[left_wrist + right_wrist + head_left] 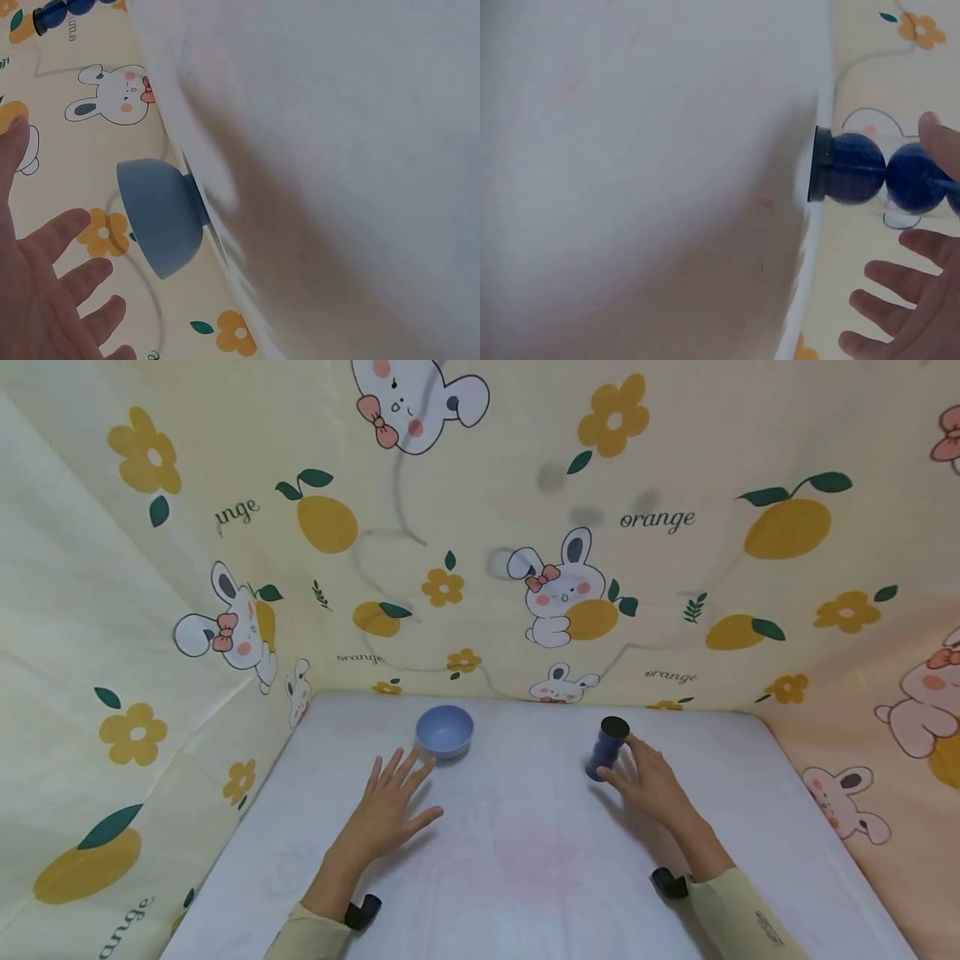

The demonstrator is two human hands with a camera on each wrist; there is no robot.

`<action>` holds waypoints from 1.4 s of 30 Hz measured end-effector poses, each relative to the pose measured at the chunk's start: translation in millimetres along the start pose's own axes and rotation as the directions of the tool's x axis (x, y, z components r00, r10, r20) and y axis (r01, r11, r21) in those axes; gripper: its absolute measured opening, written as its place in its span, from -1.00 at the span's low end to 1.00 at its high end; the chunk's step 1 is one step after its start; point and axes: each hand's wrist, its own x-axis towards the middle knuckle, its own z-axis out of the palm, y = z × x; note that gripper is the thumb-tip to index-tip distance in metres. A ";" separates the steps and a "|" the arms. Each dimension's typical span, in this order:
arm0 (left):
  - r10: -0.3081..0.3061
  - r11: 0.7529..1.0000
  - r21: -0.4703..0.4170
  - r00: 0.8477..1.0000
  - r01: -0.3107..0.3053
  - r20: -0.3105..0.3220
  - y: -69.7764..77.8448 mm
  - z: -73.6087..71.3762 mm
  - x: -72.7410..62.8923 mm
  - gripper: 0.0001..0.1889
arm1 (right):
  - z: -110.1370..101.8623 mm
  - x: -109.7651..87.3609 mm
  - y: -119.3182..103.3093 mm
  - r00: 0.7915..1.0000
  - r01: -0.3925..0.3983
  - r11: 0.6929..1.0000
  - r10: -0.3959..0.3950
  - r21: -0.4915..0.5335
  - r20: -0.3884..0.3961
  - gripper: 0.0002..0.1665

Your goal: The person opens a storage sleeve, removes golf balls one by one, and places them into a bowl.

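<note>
A clear tube of blue balls (606,750) with dark end caps stands on the table at the right; the right wrist view shows dark blue balls (855,168) lined up inside. My right hand (654,783) is around it, thumb (941,146) on one side and spread, fairly straight fingers (907,283) on the other, with a gap between the fingers and the tube. Left of it, a blue bowl (445,732) sits upright near the table's back. My left hand (386,817) hovers just in front of the bowl, fingers spread, holding nothing; the left wrist view shows the bowl (161,217) apart from the fingertips.
The white-covered table (517,877) meets a patterned cloth wall (480,568) close behind the bowl and tube. Cloth also hangs along the left and right sides. Each wrist carries a small black device.
</note>
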 end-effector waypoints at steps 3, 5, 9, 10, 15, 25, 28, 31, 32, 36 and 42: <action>0.004 1.000 -0.017 1.000 -0.003 0.023 3.4 0.9 2.0 -0.13 | 0.7 3.4 0.1 0.999 -0.051 0.998 0.050 0.048 0.020 0.19; 0.001 1.000 -0.017 0.999 -0.001 0.037 6.5 0.8 3.3 -0.12 | 1.6 6.1 0.7 0.997 -0.077 0.993 0.075 0.090 0.031 0.17; 0.018 1.000 -0.015 0.999 -0.017 0.029 10.7 1.4 6.1 -0.13 | 4.3 11.4 1.8 0.995 -0.103 0.983 0.100 0.154 0.030 0.10; 0.025 1.000 -0.010 0.999 -0.024 0.023 11.7 1.3 6.9 -0.13 | 4.8 12.5 1.1 0.994 -0.105 0.981 0.102 0.164 0.026 0.08; 0.054 0.998 -0.016 0.999 -0.054 0.001 15.6 2.4 11.3 -0.13 | 6.9 17.3 -5.0 0.994 -0.110 0.973 0.110 0.201 0.012 -0.05; 0.089 0.995 -0.050 0.996 -0.088 0.028 25.4 7.7 18.7 -0.13 | 14.9 17.6 -12.9 0.992 -0.104 0.952 0.118 0.288 -0.033 -0.18; 0.092 0.994 -0.062 0.994 -0.088 0.058 27.9 10.7 18.0 -0.13 | 19.1 13.5 -14.6 0.993 -0.095 0.953 0.111 0.288 -0.039 -0.24; 0.096 0.993 -0.079 0.992 -0.090 0.077 30.6 12.3 16.7 -0.13 | 22.9 9.8 -16.3 0.994 -0.089 0.956 0.101 0.278 -0.029 -0.25; 0.100 0.992 -0.082 0.992 -0.094 0.074 31.3 12.7 16.6 -0.14 | 24.0 9.2 -17.0 0.995 -0.089 0.958 0.100 0.274 -0.027 -0.24; 0.118 0.990 -0.082 0.992 -0.113 0.054 34.0 12.4 17.5 -0.15 | 25.8 6.6 -21.5 0.997 -0.061 0.965 0.071 0.254 -0.033 -0.25; 0.131 0.986 -0.107 0.990 -0.125 0.054 36.8 11.8 20.1 -0.16 | 25.6 -1.9 -30.7 0.998 -0.016 0.976 0.029 0.219 -0.058 -0.28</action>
